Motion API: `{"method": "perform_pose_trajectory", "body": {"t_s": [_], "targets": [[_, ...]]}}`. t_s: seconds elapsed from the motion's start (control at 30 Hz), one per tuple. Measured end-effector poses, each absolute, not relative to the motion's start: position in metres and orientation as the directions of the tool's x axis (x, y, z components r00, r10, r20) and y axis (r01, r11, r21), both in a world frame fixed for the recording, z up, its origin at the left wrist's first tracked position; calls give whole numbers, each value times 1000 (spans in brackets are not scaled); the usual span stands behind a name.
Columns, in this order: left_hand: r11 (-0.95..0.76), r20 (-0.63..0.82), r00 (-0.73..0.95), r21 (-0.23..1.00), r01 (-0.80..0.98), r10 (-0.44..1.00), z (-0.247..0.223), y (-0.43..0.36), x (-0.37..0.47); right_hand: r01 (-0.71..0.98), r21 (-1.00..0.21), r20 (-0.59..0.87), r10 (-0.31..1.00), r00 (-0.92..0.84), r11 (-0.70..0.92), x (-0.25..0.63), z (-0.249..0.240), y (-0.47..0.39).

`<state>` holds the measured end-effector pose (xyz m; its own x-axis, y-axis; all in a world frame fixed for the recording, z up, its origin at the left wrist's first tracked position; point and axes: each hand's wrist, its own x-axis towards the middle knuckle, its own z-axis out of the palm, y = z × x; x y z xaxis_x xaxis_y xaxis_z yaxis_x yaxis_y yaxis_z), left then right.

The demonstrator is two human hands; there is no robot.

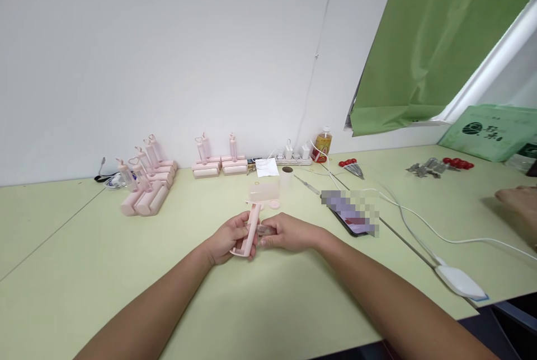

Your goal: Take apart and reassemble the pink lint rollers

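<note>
Near the middle of the table, my left hand [229, 238] is closed around a pink plastic frame [252, 229], a long open part held tilted upright. My right hand [289, 232] is closed on a small clear or greyish piece [266, 230], held against the frame's right side; its exact shape is partly hidden by the fingers. Just behind the hands lie a translucent pink cover [264, 191] and a small round pink piece [274, 204].
Pink assembled units [146, 197] stand at the left and back. A phone [350, 213], white cables, a white charger [460, 281], a screwdriver [307, 183], a bottle [322, 145] and red-handled tools [351, 166] lie rightward. Another person's hand [518, 203] rests at the right edge.
</note>
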<state>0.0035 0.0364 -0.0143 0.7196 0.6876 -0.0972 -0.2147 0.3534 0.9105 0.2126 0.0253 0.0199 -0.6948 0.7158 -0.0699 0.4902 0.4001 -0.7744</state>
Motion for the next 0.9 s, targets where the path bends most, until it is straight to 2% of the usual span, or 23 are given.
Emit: {"method": "perform_pose_trajectory", "body": {"t_s": [0.13, 0.33, 0.53, 0.9], "targets": [[390, -84, 775, 895, -217, 626, -17, 35, 0, 460, -787, -76, 675, -733, 411, 212, 16, 26], [325, -82, 765, 930, -172, 638, -14, 32, 0, 496, -771, -103, 689, -717, 400, 214, 18, 25], [222, -11, 735, 956, -190, 678, -8, 31, 6, 485, -775, -97, 683, -724, 404, 214, 21, 23], [295, 28, 771, 915, -276, 636, -6, 35, 1, 523, -613, 81, 706, -704, 592, 209, 31, 22]]}}
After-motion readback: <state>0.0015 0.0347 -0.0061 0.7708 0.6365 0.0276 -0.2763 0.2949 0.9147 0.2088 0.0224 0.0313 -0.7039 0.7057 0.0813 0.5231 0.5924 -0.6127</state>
